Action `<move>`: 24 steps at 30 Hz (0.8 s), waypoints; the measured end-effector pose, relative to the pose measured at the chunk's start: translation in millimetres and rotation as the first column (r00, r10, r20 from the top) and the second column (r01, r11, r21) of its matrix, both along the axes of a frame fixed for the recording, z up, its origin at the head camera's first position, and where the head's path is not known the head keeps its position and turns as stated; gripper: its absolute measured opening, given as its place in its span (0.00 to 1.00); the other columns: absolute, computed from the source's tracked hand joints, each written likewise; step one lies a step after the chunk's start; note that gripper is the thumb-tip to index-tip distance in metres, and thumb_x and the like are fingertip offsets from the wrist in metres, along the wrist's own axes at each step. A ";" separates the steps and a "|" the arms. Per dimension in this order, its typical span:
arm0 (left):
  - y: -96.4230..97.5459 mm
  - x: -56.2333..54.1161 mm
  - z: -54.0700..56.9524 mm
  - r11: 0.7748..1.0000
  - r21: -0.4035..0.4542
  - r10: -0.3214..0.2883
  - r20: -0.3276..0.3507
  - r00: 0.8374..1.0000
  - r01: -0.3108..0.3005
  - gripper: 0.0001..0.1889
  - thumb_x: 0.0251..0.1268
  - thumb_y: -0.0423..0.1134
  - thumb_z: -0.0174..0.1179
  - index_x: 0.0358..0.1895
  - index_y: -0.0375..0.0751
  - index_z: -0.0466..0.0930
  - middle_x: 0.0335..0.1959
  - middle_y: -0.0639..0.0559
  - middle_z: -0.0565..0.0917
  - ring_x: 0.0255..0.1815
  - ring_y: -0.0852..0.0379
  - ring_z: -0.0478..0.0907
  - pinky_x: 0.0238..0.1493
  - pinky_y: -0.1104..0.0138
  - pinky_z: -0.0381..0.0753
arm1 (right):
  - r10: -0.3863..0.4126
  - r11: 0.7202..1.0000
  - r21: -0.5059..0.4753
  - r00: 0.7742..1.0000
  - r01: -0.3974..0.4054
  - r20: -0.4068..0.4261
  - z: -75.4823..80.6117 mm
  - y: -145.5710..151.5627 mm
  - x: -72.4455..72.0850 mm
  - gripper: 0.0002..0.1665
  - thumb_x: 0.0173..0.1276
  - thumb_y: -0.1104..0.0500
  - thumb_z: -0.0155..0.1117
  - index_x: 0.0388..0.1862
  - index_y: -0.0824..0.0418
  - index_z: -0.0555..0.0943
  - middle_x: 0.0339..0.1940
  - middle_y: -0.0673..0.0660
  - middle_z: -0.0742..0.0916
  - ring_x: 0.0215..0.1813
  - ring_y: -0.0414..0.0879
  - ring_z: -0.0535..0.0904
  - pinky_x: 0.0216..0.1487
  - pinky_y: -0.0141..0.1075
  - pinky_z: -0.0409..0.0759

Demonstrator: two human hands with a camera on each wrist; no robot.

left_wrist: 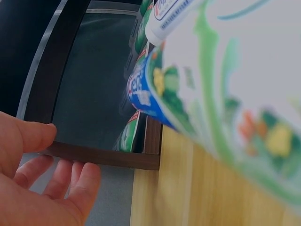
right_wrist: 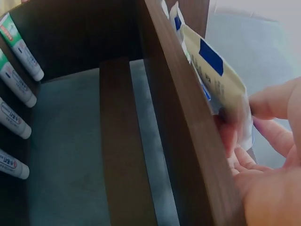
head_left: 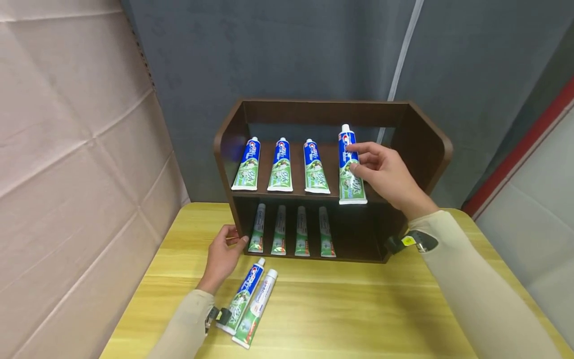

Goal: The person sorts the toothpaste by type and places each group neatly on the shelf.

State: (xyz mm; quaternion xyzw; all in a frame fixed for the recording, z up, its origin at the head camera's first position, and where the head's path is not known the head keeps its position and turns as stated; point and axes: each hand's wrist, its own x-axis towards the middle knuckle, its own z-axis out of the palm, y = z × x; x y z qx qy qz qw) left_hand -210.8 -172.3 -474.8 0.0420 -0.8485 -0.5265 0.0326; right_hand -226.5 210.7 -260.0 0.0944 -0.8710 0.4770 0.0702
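Observation:
My right hand (head_left: pixel 385 172) pinches a blue, white and green toothpaste tube (head_left: pixel 352 188) between thumb and fingers. That tube leans cap-up at the upper tier of a dark brown two-tier shelf (head_left: pixel 323 107), its bottom end over the tier's front edge. In the right wrist view, the tube's pale back (right_wrist: pixel 214 70) faces the camera. Three matching tubes (head_left: pixel 281 167) stand in a row to its left. My left hand (head_left: pixel 222 257) grips the shelf's left side panel (left_wrist: pixel 101 156), thumb on one side and fingers on the other.
Several green-and-white tubes (head_left: pixel 302 232) lean in the lower tier. On the yellow wood-grain table (head_left: pixel 341 309), a blue-green tube (head_left: pixel 244 296) and a white-green tube (head_left: pixel 257 309) lie side by side near my left wrist. A grey curtain (head_left: pixel 291 55) hangs behind the shelf.

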 end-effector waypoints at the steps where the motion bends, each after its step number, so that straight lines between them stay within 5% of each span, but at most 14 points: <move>1: 0.1 -0.2 -0.4 1.000 -0.001 0.001 0.002 1.000 -0.001 0.20 0.78 0.42 0.63 0.67 0.45 0.74 0.63 0.42 0.81 0.66 0.40 0.80 0.65 0.47 0.85 | -0.001 1.000 -0.003 1.000 0.001 0.007 0.0 1.1 -2.8 0.25 0.78 0.53 0.67 0.72 0.47 0.79 0.58 0.60 0.86 0.52 0.53 0.82 0.49 0.25 0.86; 14: 0.1 -0.5 -1.3 1.000 0.000 -0.001 -0.002 1.000 0.001 0.19 0.78 0.41 0.63 0.67 0.45 0.74 0.62 0.42 0.80 0.66 0.40 0.80 0.66 0.47 0.85 | -0.024 0.997 0.081 0.997 0.018 0.073 0.6 10.7 -23.4 0.28 0.78 0.47 0.67 0.75 0.43 0.77 0.61 0.58 0.83 0.57 0.53 0.78 0.50 0.29 0.86; 24: 0.2 1.3 -0.9 1.000 0.002 -0.002 -0.030 1.000 0.002 0.18 0.77 0.41 0.63 0.65 0.43 0.76 0.61 0.41 0.82 0.64 0.41 0.82 0.64 0.48 0.86 | 0.005 0.979 0.202 0.999 -0.015 0.047 -5.8 12.0 -28.5 0.27 0.79 0.47 0.65 0.75 0.44 0.78 0.47 0.58 0.83 0.46 0.54 0.75 0.38 0.36 0.84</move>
